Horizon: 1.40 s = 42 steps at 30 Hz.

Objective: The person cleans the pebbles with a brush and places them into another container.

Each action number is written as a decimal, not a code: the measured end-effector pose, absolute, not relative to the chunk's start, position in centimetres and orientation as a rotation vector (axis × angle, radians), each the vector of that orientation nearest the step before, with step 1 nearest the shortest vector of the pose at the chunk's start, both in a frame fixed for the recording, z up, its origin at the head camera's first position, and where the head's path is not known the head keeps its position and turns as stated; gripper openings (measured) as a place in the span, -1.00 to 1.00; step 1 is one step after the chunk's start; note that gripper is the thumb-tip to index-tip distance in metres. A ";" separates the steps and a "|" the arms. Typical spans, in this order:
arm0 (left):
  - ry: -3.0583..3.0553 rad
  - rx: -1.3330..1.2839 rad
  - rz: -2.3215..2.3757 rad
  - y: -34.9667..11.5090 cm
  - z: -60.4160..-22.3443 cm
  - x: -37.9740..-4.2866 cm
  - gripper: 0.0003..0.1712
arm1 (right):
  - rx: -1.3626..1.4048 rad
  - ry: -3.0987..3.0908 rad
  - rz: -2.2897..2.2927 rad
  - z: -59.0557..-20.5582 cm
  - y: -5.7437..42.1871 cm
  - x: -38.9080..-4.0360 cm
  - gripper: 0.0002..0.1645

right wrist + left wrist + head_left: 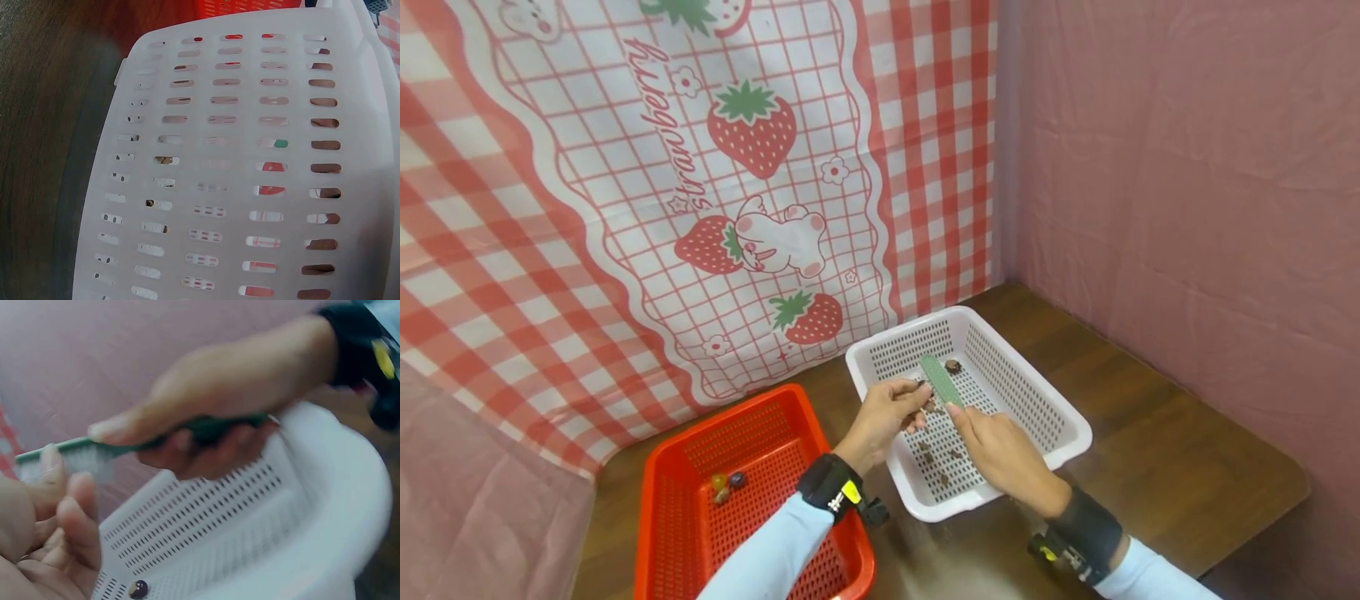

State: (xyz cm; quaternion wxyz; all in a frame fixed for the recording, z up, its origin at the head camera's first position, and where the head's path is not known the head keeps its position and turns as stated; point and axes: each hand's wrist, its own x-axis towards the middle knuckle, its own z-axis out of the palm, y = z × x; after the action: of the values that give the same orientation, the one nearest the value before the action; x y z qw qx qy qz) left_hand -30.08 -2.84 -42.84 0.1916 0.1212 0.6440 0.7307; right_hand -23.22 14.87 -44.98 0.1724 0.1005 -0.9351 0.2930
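Note:
In the head view my right hand (1002, 450) grips a green brush (942, 380) over the white basket (1067, 433), thumb laid along its back. White bristles (84, 464) show under the brush in the left wrist view, right at the fingers of my left hand (883, 417). Those fingers are bent and pinch a small dark object (922, 384), mostly hidden by the fingertips. Below the hands, brown crumbs (944, 480) are scattered on the basket floor. A dark brown stone with a pale patch (953, 366) lies near the far wall of the basket.
A red basket (658, 500) stands to the left, with a few smooth coloured stones (737, 480) in it. Both baskets are on a brown wooden table (1195, 450). A strawberry-print cloth (820, 208) hangs behind, a pink cloth (1180, 183) at the right.

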 end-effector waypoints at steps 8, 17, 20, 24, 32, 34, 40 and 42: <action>1.875 0.334 2.083 -2.5 -42.4 -30.3 -0.58 | 0.300 -2.653 0.842 -44.7 14.9 -23.2 -0.45; 1.895 0.330 2.056 -2.5 -42.4 -29.8 -0.64 | 0.308 -2.662 0.841 -44.7 14.9 -23.2 -0.46; 1.921 0.295 2.127 -2.5 -42.1 -29.9 -0.61 | 0.316 -2.660 0.840 -44.7 14.8 -23.2 -0.45; 1.977 0.346 1.999 -2.3 -42.2 -29.6 -0.61 | 0.293 -2.651 0.817 -44.9 14.9 -23.2 -0.48; 2.027 0.193 2.129 -2.2 -42.1 -29.5 -0.63 | 0.325 -2.704 0.781 -45.1 14.9 -23.2 -0.46; 2.064 0.209 2.106 -2.3 -41.9 -29.5 -0.63 | 0.309 -2.690 0.790 -45.1 14.9 -23.2 -0.46; 2.215 0.269 2.015 -3.4 -41.6 -29.3 -0.61 | 0.291 -2.672 0.805 -45.1 14.9 -23.1 -0.50; 2.289 0.297 1.953 -3.9 -41.7 -29.3 -0.60 | 0.299 -2.677 0.805 -45.1 15.0 -23.0 -0.51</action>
State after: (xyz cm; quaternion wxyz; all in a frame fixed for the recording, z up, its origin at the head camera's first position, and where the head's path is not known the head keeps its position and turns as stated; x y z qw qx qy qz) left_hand -29.26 -3.94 -41.74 0.0591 0.0980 0.7558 0.6447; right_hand -23.01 15.00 -45.12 0.1644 0.1050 -0.9392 0.2825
